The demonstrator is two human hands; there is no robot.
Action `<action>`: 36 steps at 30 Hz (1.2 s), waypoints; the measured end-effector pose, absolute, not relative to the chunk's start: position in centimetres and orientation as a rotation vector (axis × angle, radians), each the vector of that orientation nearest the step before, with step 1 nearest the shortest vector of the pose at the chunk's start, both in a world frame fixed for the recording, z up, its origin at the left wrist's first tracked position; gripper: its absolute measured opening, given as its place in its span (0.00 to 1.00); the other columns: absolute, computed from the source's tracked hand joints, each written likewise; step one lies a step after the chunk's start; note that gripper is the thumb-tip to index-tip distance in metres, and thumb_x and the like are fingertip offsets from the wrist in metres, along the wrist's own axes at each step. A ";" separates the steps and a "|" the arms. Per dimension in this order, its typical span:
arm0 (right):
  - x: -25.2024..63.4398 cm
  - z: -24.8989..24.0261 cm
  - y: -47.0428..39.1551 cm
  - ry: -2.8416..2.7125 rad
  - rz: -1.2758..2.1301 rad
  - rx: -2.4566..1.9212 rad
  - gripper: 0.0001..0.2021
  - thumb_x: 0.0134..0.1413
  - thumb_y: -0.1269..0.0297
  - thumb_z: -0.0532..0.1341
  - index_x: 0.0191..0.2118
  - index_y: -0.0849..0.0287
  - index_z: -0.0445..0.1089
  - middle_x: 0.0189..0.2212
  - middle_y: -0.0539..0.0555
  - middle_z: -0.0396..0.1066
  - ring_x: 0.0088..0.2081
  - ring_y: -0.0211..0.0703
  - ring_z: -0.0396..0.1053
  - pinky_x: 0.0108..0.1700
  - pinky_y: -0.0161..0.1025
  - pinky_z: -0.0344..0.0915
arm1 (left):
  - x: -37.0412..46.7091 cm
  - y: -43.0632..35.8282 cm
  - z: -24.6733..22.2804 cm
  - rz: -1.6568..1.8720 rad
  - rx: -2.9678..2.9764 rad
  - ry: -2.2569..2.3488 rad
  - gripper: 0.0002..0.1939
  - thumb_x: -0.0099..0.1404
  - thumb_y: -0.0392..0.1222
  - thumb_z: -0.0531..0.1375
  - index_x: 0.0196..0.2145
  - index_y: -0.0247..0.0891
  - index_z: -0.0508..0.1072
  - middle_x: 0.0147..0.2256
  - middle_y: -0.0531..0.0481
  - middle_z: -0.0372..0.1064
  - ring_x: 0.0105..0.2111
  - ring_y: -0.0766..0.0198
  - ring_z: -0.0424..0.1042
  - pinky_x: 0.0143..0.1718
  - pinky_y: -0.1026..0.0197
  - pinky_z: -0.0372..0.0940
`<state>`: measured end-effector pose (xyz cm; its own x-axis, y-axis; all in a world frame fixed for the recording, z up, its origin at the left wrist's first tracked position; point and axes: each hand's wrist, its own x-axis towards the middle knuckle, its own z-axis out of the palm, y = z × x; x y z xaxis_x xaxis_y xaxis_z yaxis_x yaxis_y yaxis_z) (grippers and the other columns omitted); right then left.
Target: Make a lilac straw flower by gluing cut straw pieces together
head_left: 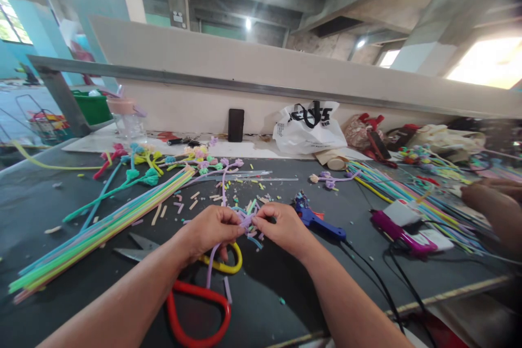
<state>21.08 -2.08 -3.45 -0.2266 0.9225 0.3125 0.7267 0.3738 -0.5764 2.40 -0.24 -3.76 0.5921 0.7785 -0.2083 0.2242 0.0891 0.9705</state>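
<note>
My left hand (214, 228) pinches a soft purple stem (224, 190) between thumb and fingers. My right hand (281, 227) has its fingertips closed on a folded purple part of the same piece, close beside the left fingertips. Small purple buds top the stem beyond my hands, and its lower end hangs below the left hand. Under my left forearm lie scissors (199, 291) with one red and one yellow handle loop, partly covered. Cut purple, cream and blue bits (193, 204) are scattered around my hands.
Bundled coloured straw-like strips (110, 228) and finished flower stems (141, 179) lie left. A blue glue gun (320, 223) and a magenta tool (402, 234) with cords lie right. A phone (236, 125) and white bag (309, 128) stand behind. Another person's hand (485, 198) works at far right.
</note>
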 end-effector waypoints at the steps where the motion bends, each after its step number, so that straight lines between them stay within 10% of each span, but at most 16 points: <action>1: 21.0 -3.4 -2.1 -2.024 0.420 -1.418 0.09 0.46 0.70 0.59 0.19 0.61 0.69 0.18 0.48 0.67 0.23 0.33 0.62 0.27 0.30 0.55 | 2.4 -0.2 -3.7 0.515 1.469 0.905 0.13 0.52 0.48 0.60 0.23 0.34 0.66 0.17 0.60 0.58 0.12 0.74 0.61 0.12 0.72 0.56; 36: 22.0 -2.7 -2.5 -1.788 0.679 -1.327 0.11 0.52 0.60 0.55 0.31 0.61 0.70 0.26 0.50 0.69 0.30 0.38 0.65 0.34 0.32 0.61 | 2.2 0.0 -3.6 0.555 1.092 0.709 0.11 0.52 0.42 0.64 0.24 0.30 0.70 0.18 0.56 0.62 0.13 0.78 0.55 0.15 0.71 0.62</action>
<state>22.05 -2.54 -2.68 -0.1386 0.9506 0.2776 0.5263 0.3082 -0.7925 2.19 -0.02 -3.61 0.6580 0.7140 -0.2392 -0.0609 0.3671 0.9282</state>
